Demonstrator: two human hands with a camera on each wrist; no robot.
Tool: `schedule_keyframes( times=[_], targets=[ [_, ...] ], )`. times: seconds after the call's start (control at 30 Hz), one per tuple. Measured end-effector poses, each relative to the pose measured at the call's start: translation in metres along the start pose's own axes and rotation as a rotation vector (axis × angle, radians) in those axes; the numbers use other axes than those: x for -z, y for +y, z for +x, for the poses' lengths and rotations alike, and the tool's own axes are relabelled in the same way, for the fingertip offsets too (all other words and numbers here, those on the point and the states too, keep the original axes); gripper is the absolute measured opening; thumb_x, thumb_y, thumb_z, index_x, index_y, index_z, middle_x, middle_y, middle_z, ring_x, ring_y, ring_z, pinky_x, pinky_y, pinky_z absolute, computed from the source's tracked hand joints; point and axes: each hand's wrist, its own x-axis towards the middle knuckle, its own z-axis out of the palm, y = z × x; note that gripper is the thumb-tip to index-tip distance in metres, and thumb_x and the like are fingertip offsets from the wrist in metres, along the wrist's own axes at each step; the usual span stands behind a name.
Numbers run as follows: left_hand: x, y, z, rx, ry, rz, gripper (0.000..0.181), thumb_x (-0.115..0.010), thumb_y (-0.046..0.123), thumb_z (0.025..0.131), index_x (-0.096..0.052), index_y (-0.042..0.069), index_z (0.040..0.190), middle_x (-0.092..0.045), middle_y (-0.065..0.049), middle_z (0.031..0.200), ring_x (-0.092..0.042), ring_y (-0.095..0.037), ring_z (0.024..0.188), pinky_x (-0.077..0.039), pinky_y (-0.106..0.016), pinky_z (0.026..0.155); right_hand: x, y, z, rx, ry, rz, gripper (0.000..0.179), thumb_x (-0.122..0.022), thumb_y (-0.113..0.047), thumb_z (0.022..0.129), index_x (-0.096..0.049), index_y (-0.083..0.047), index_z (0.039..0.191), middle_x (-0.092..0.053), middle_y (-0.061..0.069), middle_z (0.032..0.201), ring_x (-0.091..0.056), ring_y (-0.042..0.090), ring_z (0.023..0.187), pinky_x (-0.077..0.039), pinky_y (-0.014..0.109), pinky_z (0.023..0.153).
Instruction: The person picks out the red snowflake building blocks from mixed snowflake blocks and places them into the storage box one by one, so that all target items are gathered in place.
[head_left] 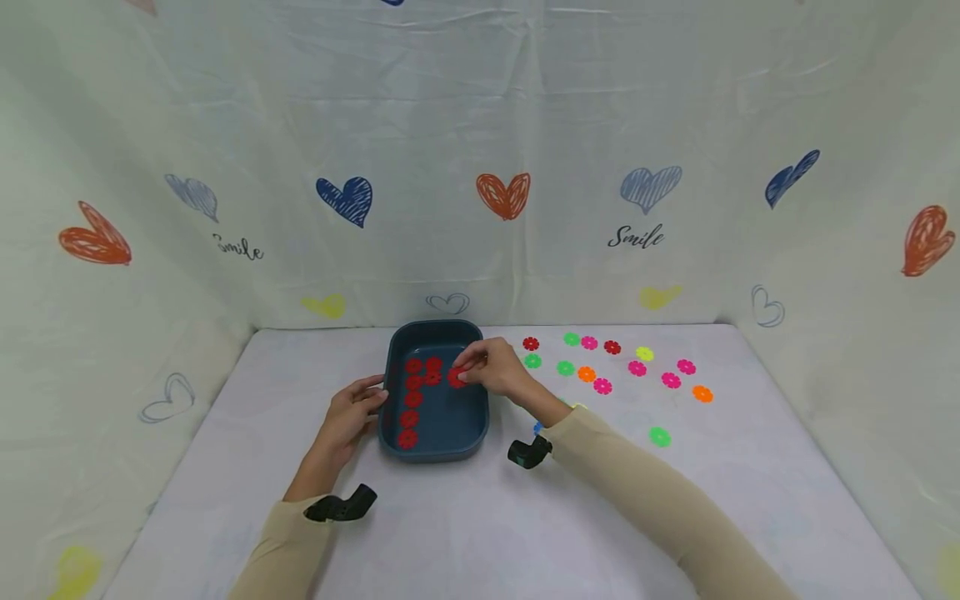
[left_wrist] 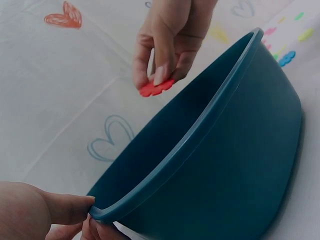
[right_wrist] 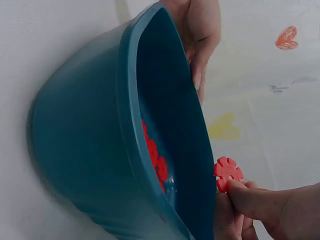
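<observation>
A dark blue-teal plastic tub (head_left: 432,457) stands on the table, with several red flower-shaped discs (head_left: 413,399) lying on its floor, mostly along the left side. My left hand (head_left: 351,418) grips the tub's left rim between thumb and fingers; the left wrist view shows the thumb (left_wrist: 75,207) over the edge. Above the tub's right half, my right hand (head_left: 491,367) pinches one red notched disc (right_wrist: 228,173) between thumb and fingertips. In the left wrist view that disc hangs above the rim.
Right of the tub, several loose discs lie spread on the white table (head_left: 600,517): green (head_left: 660,437), pink (head_left: 603,386), orange (head_left: 702,393), yellow (head_left: 645,353), dark red (head_left: 531,343) and a partly hidden blue one (left_wrist: 287,58). A white heart-printed sheet (head_left: 450,108) rises behind the table.
</observation>
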Motion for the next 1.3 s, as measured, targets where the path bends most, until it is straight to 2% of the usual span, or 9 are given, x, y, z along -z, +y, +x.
schedule_keyframes(
  times=[0.4, 0.63, 0.93, 1.3],
  targets=[
    [0.0, 0.0, 0.0, -0.008, -0.003, 0.017, 0.048, -0.059, 0.011, 0.108, -0.049, 0.001, 0.154, -0.062, 0.0, 0.112, -0.059, -0.008, 0.089, -0.052, -0.024, 0.073, -0.014, -0.006, 0.013, 0.001, -0.018, -0.052, 0.012, -0.081, 0.005, 0.088, -0.08, 0.002, 0.1, -0.077, 0.012, 0.089, -0.072, 0.015, 0.075, -0.054, 0.024, 0.069],
    [0.0, 0.001, 0.001, -0.001, -0.006, 0.016, 0.049, -0.06, 0.012, 0.108, -0.049, 0.001, 0.154, -0.062, -0.003, 0.114, -0.059, -0.009, 0.089, -0.052, -0.024, 0.072, -0.022, -0.006, 0.019, -0.042, -0.028, -0.075, 0.012, -0.082, 0.006, 0.088, -0.08, 0.002, 0.099, -0.077, 0.011, 0.09, -0.072, 0.015, 0.076, -0.056, 0.025, 0.071],
    [0.002, 0.004, 0.0, 0.004, 0.007, 0.032, 0.047, -0.06, 0.011, 0.108, -0.05, 0.001, 0.153, -0.062, -0.004, 0.114, -0.058, -0.01, 0.09, -0.052, -0.024, 0.072, -0.03, -0.009, 0.028, -0.035, -0.06, -0.156, 0.011, -0.084, 0.004, 0.086, -0.081, 0.001, 0.096, -0.078, 0.012, 0.088, -0.071, 0.016, 0.077, -0.056, 0.024, 0.07],
    [0.002, 0.004, -0.003, -0.009, -0.014, 0.016, 0.048, -0.06, 0.01, 0.108, -0.049, -0.001, 0.153, -0.061, -0.005, 0.115, -0.059, -0.01, 0.091, -0.053, -0.024, 0.073, -0.042, -0.011, 0.036, -0.068, -0.103, -0.208, 0.013, -0.083, 0.007, 0.085, -0.082, -0.001, 0.095, -0.076, 0.009, 0.082, -0.066, 0.013, 0.072, -0.05, 0.021, 0.065]
  ],
)
